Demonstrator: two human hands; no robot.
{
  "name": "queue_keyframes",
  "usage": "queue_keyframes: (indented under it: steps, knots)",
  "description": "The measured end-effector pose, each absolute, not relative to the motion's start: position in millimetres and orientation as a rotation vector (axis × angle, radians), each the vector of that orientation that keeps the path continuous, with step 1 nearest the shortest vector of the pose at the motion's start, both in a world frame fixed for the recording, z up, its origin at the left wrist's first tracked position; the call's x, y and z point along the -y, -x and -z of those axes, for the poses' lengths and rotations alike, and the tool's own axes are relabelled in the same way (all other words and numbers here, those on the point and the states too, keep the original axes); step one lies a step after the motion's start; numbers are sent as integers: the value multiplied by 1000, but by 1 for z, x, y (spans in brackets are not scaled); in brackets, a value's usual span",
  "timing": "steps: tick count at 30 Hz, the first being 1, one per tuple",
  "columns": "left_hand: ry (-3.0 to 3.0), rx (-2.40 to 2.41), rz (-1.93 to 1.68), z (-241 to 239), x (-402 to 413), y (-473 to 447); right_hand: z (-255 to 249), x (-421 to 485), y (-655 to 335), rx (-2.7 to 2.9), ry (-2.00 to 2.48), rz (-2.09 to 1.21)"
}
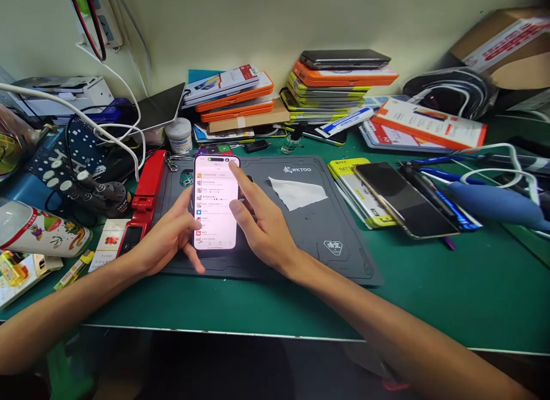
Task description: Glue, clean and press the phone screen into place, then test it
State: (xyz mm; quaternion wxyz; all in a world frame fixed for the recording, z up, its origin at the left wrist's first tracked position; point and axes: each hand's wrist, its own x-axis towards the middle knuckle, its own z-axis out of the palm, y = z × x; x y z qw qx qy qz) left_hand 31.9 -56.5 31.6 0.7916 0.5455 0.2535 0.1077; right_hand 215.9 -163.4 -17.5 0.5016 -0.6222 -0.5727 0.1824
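A lit smartphone (pixel 216 202) is held upright over a dark grey work mat (pixel 296 248), its screen showing a list of lines with small icons. My left hand (pixel 174 234) grips its lower left side, with one finger stretched out below. On the opposite edge, my right hand (pixel 266 222) holds the phone, the index finger at the top right corner and the thumb by the screen's right side. The fingers behind the phone are hidden. A white cloth (pixel 297 192) lies on the mat to the right of my right hand.
Left of the mat are a red tool (pixel 148 196), a patterned cup (pixel 43 231) and a white jar (pixel 179 135). Stacked flat boxes (pixel 333 90) stand along the wall. To the right, another phone (pixel 404 199) rests on yellow packs (pixel 358 191), near blue-handled tools (pixel 490 202) and a white cable.
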Motion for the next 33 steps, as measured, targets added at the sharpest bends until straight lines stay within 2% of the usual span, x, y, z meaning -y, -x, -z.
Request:
queue_keyframes:
  steps: [9, 17, 33]
  knots:
    - [-1181, -541, -253, -31, 57, -32, 23, 161, -215, 1296, 1417, -590]
    - [-1177, -562, -241, -33, 59, -33, 17, 157, -210, 1229, 1048, -972]
    - [-1171, -476, -188, -26, 61, -31, 17, 156, -214, 1301, 1056, -955]
